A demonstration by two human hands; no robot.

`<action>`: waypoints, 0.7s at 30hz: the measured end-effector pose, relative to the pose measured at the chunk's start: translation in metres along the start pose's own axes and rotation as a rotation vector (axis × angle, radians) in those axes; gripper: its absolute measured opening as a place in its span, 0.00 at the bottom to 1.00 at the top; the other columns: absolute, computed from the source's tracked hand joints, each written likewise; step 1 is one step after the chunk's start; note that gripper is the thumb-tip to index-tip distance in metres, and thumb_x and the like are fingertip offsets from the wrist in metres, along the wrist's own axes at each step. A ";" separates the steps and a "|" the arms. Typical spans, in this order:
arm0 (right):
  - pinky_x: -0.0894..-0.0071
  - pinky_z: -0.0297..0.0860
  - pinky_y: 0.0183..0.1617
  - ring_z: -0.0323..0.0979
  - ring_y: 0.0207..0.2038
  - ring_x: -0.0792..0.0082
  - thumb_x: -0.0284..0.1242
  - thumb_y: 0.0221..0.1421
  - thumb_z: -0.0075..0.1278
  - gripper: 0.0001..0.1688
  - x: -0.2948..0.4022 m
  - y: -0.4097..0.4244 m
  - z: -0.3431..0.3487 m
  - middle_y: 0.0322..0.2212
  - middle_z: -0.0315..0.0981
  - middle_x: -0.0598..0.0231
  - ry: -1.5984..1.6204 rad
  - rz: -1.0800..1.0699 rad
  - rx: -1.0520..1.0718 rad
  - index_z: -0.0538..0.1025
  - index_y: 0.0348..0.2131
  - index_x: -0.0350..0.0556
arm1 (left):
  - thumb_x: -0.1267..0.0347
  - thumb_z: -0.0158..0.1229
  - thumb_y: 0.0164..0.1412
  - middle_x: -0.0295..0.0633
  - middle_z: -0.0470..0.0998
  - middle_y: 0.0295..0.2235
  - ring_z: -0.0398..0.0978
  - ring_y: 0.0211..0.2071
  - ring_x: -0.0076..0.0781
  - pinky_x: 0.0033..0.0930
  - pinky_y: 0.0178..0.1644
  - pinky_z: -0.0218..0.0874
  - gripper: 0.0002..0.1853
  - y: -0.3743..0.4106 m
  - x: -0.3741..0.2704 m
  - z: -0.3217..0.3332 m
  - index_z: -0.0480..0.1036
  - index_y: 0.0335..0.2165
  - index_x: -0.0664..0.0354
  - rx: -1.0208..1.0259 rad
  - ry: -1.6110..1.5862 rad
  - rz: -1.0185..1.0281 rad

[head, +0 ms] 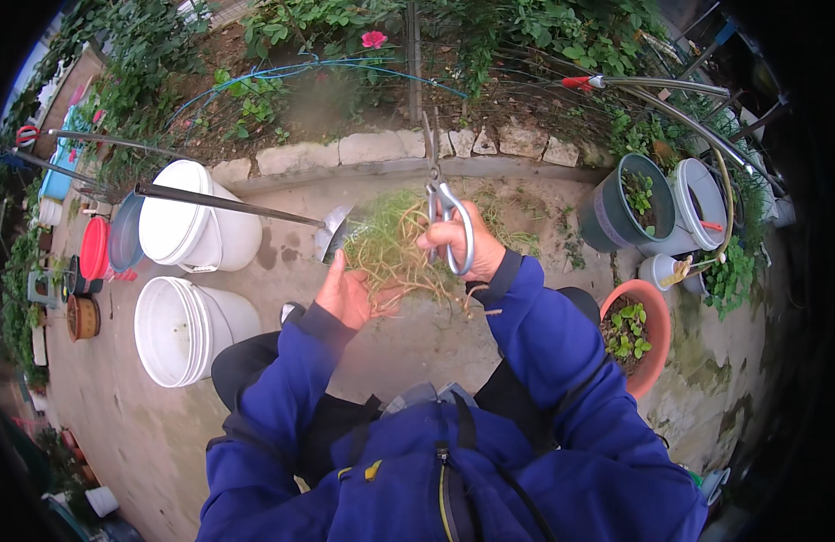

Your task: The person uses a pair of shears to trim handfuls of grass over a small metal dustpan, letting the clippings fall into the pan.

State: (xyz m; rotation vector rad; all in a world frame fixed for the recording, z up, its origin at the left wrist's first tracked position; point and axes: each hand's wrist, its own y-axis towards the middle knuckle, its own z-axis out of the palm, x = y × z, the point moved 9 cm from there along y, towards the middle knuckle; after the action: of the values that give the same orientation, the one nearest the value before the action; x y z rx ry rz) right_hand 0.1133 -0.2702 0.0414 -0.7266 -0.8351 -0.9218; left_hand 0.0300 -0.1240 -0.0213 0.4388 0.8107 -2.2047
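A tangled clump of thin green stems with pale roots [397,254] lies over the fingers of my left hand [353,293], whose palm is turned up beneath it. My right hand [482,244] grips metal scissors [434,177] by their loop handles, with the narrow blades pointing away from me and slightly apart. The clump's right side touches or passes behind the fingers of my right hand; which one cannot be told. Just beyond the clump, a metal shovel blade [333,230] rests on the concrete, its dark shaft [234,203] running left.
At the left stand a lidded white bucket [238,234] and an uncovered white bucket [167,332]. On the right are a terracotta-coloured pot [651,339] and a dark green pot [600,213], both with seedlings. A stone edging [373,148] borders the planted bed; loose stems [519,237] lie on the concrete.
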 end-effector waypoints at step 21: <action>0.70 0.64 0.26 0.68 0.23 0.72 0.21 0.35 0.60 0.19 -0.015 -0.024 0.076 0.22 0.69 0.59 -0.949 -0.501 0.202 0.73 0.32 0.38 | 0.75 0.56 0.54 0.44 0.79 0.32 0.78 0.34 0.37 0.40 0.41 0.72 0.10 0.013 -0.033 -0.058 0.74 0.37 0.66 -0.309 0.046 0.236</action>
State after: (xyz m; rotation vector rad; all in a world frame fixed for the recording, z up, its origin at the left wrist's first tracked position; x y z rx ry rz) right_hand 0.0642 -0.2123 0.0696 -0.7874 -1.9864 -0.8920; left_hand 0.0657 -0.0750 -0.0530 0.4098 1.0478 -1.8209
